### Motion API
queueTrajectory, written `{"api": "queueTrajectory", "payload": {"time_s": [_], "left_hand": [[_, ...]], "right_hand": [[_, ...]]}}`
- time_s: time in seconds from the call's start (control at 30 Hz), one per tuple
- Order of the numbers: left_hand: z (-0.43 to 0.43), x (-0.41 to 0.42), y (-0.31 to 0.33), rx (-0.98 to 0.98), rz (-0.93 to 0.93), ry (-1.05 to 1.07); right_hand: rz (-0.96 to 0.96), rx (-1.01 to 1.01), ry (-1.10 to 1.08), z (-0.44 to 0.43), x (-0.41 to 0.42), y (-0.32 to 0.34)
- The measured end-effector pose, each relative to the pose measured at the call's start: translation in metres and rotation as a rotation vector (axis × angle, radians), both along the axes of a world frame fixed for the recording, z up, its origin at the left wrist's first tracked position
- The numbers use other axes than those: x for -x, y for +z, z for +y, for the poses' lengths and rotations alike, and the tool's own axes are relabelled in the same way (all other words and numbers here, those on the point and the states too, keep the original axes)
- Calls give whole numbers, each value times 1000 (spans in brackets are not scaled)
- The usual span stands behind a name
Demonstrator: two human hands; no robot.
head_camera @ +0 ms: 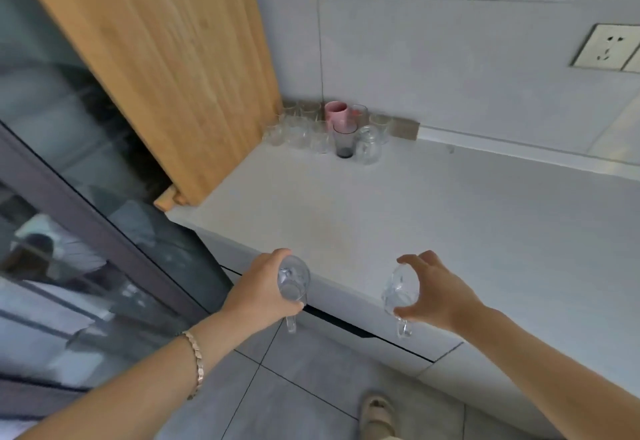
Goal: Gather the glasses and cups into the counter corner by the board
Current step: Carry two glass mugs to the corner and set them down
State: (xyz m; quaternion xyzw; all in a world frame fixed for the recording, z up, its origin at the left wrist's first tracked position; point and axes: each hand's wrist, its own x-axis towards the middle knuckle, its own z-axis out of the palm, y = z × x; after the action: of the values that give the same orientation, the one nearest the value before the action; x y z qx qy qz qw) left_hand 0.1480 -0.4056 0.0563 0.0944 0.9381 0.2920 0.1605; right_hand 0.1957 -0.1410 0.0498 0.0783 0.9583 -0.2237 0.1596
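Glass is in both hands right now. The left hand (pixel 263 284) is holding a see-through mug, the left mug (pixel 293 278), with its fingers (pixel 278 254) curled tight round the mug's body, and the handle is poking down under the hand. The right hand (pixel 433 292) is holding the right mug (pixel 400 289) in a looser way: its fingers (pixel 414 260) are reaching over the top and the thumb is pressing from below, so the mug is being pinched between them. Both mugs are hanging in the air over the front edge of the bench (pixel 346 204), well apart from each other, and both look tipped, not upright. Far back in the corner, a bunch of glasses (pixel 304 131) is standing close together just beside the wooden board (pixel 166 59), with a pink cup (pixel 335 111) at the back and a dark glass (pixel 344 140) in front. I think the step now is carrying these two mugs over to that bunch. To do it well, the person should be moving them low and slow across the bench, turning each one upright, and setting them down one at a time on a bare spot at the front of the bunch, so glass is not knocking glass. The right hand's loose pinch looks like it could slip, so a firmer hold would be helping.
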Motion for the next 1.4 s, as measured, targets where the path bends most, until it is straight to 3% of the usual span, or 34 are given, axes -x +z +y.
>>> {"api": "queueTrajectory", "payload": {"time_s": [0.53, 0.93, 1.2, 1.4], "left_hand": [[-18, 273, -28, 141, -67, 80], [-45, 483, -71, 181, -63, 7], [-53, 536, -91, 105, -60, -121], [-63, 534, -100, 97, -43, -181]], "right_hand": [[-70, 13, 121, -14, 257, -28], [-94, -13, -136, -60, 341, -52], [-64, 14, -287, -128, 402, -57], [-55, 64, -260, -181, 473, -69]]}}
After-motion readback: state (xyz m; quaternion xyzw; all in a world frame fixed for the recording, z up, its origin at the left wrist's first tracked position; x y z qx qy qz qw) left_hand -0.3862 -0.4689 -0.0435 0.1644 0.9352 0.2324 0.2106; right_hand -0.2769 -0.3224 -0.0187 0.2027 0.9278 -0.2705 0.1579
